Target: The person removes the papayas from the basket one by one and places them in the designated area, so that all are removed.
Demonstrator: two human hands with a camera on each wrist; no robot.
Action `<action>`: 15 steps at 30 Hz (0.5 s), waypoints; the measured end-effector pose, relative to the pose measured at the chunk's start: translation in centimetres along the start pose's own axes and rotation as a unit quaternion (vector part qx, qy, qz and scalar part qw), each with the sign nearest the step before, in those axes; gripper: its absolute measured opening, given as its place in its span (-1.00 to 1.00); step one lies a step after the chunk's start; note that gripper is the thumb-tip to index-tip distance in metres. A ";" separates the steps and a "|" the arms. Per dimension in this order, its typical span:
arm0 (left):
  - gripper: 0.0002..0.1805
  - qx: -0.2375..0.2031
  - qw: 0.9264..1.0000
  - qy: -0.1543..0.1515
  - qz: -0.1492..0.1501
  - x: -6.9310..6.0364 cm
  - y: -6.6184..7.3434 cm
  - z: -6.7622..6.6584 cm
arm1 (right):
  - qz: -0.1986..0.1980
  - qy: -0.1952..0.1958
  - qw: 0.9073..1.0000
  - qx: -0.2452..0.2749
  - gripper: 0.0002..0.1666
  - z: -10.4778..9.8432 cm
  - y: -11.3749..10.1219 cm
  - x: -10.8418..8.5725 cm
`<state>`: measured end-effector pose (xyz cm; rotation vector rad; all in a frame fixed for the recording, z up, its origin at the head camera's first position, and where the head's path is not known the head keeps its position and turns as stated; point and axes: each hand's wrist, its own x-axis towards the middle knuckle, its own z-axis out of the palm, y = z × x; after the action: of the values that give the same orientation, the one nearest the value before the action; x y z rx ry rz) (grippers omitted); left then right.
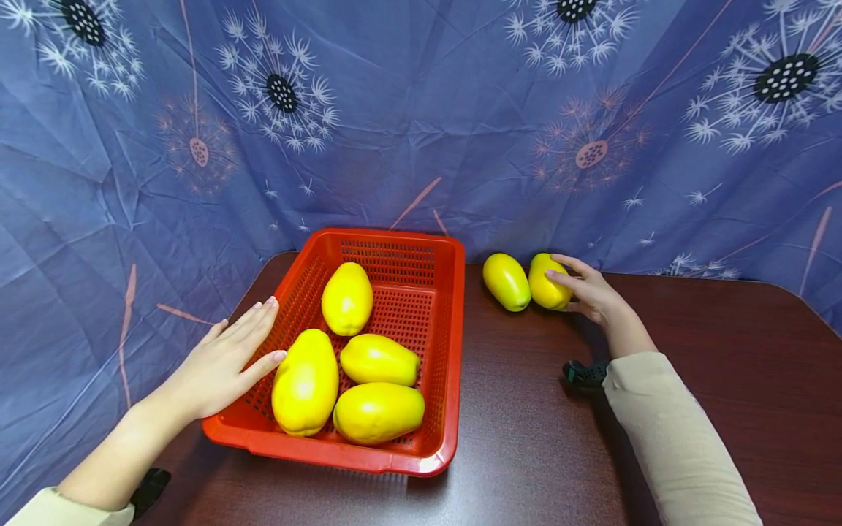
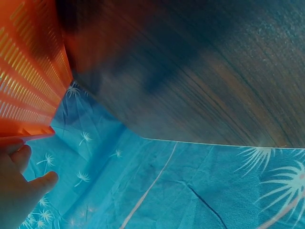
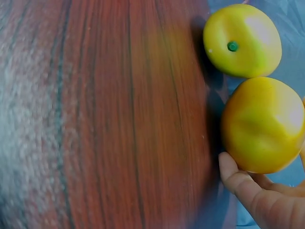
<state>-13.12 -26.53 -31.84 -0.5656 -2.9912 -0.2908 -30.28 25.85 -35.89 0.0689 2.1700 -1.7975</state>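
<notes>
At the back of the table, the right hand (image 1: pixel 588 292) has its fingers and thumb around the right-hand one of two yellow fruits (image 1: pixel 550 282); in the right wrist view that fruit (image 3: pixel 263 125) sits between thumb and fingers. Its neighbour (image 1: pixel 506 282), with a green stem spot in the right wrist view, lies close beside it. The left hand (image 1: pixel 224 365), fingers extended, rests at the left rim of the red basket (image 1: pixel 458 351). Inside the basket are several yellow fruits, including a large one (image 1: pixel 305 383) near the left thumb.
A dark wooden table (image 1: pixel 526 438) carries the basket at left. Blue cloth with dandelion prints (image 1: pixel 408 131) hangs behind the table and down its left side. A black wrist device (image 1: pixel 584 374) is at the right sleeve.
</notes>
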 end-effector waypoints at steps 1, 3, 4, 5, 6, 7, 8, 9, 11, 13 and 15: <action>-0.20 0.000 1.000 0.001 0.000 0.0 0.0 0.0 | 0.001 0.001 1.000 0.001 -0.11 0.0 0.0 0.0; -0.20 0.000 1.000 0.001 0.000 0.0 0.0 0.0 | 0.001 0.003 1.000 0.004 -0.12 0.2 -0.1 0.0; -0.20 0.000 1.000 0.001 0.000 0.0 0.0 0.0 | 0.001 0.004 1.000 0.006 -0.12 0.2 -0.1 0.1; -0.20 0.000 1.000 0.001 0.000 0.0 0.0 0.0 | 0.001 0.004 1.000 0.009 -0.12 0.2 -0.1 0.0; -0.20 0.000 1.000 0.002 0.000 0.0 0.0 0.0 | 0.001 0.004 1.000 0.010 -0.12 0.3 -0.1 0.0; -0.20 0.000 1.000 0.002 0.000 0.0 0.1 0.0 | 0.001 0.005 1.000 0.010 -0.12 0.3 -0.2 0.0; -0.20 0.000 1.000 0.002 0.000 0.0 0.1 0.0 | 0.001 0.005 1.000 0.009 -0.12 0.3 -0.2 0.0; -0.20 0.000 1.000 0.003 0.000 0.0 0.1 0.0 | 0.001 0.005 1.000 0.009 -0.12 0.3 -0.2 0.0; -0.20 0.001 1.000 0.004 0.001 0.0 0.1 0.0 | 0.001 0.004 1.000 0.005 -0.10 0.3 -0.3 0.0; -0.20 0.000 1.000 0.004 0.001 0.0 0.1 0.0 | 0.003 0.002 1.000 0.000 -0.09 0.3 -0.4 0.0; -0.20 0.000 1.000 0.003 0.000 0.0 0.1 0.0 | 0.004 -0.001 1.000 -0.003 -0.09 0.3 -0.4 -0.1</action>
<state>-13.04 -26.45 -31.82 -0.5648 -2.9844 -0.2936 -30.27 25.50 -35.52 0.0728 2.1700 -1.7864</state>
